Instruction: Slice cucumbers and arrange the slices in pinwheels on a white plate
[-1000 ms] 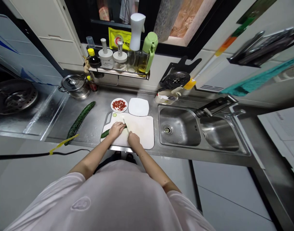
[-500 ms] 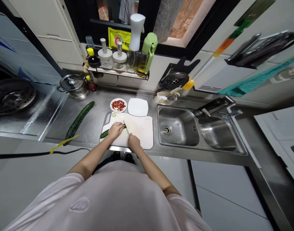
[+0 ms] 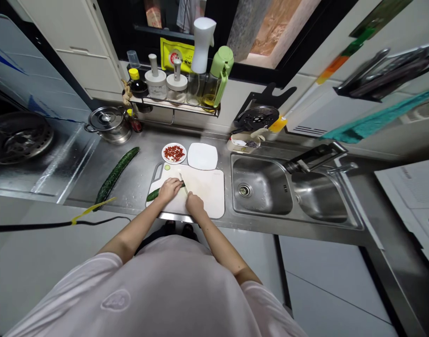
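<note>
A white cutting board [image 3: 205, 199] lies on the steel counter in front of me. Across it rests a green cucumber [image 3: 153, 194], partly covered by my left hand [image 3: 169, 189], which is closed over it. My right hand [image 3: 195, 206] grips the handle of a knife [image 3: 184, 183]; the blade stands at the cucumber's right end, just beyond my left fingers. One pale cucumber slice [image 3: 167, 167] lies near the board's upper left corner. Behind the board are a round plate of chopped red pieces [image 3: 174, 153] and a white square plate [image 3: 202, 156].
Left of the board lies a second, whole cucumber [image 3: 116, 175]. A lidded steel pot [image 3: 109, 124] stands behind it, near the stove [image 3: 19, 138]. To the right is a double sink [image 3: 262, 185] with a faucet [image 3: 314, 157]. A rack of bottles and jars [image 3: 175, 103] hangs at the back.
The knife and my right hand have shifted very slightly at the cucumber's end. My left hand keeps its hold. The whole view has moved a little.
</note>
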Demonstrator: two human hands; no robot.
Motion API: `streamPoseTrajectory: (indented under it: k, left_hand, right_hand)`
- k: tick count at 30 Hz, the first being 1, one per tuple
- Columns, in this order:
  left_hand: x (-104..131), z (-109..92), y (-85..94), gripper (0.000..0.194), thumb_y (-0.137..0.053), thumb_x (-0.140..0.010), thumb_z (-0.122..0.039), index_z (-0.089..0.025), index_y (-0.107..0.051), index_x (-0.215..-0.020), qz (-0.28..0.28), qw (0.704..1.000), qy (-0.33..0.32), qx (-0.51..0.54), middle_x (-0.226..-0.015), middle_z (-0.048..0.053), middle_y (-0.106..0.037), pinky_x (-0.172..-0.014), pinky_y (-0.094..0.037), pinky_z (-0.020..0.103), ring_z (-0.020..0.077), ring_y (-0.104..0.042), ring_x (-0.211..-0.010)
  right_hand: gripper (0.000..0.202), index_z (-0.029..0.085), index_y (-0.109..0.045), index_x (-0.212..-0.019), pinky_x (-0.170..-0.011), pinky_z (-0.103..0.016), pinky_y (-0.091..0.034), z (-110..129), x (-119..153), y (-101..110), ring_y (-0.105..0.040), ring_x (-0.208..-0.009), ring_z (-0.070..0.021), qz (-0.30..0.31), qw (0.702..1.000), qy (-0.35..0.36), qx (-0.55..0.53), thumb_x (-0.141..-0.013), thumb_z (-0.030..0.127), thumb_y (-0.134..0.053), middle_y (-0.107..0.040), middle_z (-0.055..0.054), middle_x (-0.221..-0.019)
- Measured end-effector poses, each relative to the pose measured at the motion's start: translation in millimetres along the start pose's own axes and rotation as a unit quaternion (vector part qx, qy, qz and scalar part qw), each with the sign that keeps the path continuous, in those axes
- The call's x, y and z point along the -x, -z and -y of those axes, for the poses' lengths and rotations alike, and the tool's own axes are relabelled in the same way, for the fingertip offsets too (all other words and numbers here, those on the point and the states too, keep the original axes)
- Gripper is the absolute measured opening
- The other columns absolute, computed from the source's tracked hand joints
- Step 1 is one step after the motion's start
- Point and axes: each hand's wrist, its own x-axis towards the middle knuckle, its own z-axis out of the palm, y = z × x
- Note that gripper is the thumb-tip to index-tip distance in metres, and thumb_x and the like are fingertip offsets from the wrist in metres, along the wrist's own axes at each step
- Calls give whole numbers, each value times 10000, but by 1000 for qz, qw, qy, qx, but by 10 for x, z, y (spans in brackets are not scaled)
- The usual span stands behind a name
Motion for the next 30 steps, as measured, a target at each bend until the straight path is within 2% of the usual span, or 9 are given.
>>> streamPoseTrajectory:
  k: [8,15,30]
  left_hand:
    - [0,12,-14,236,-475,-938,-263,-229,-693,-1020,0,1000,1,-2,-981,61,-655,-864,-459,348,189,-560,-932]
    - [-1,4,-10,234,-476,-937,-261,-235,-692,-1024,1,1000,3,1,-988,56,-658,-877,-458,341,185,-559,-942]
    - [4,14,-22,241,-477,-937,-265,-229,-696,-1030,4,1000,10,3,-992,58,-660,-884,-452,339,186,-561,-950]
  right_hand:
    - [236,124,-509,-1113,-749,-305,-475,-106,161,-98,-661,-946,-238,20,1000,-8,9,-915,115,-382,-669,-158,-1015]
    - [239,119,-506,-1121,-736,-306,-464,-167,276,-166,-660,-933,-241,9,1000,-8,13,-923,122,-373,-672,-156,-982]
    - [230,133,-508,-1112,-717,-308,-444,-235,375,-202,-662,-922,-246,25,999,-21,-1,-915,142,-389,-677,-153,-981]
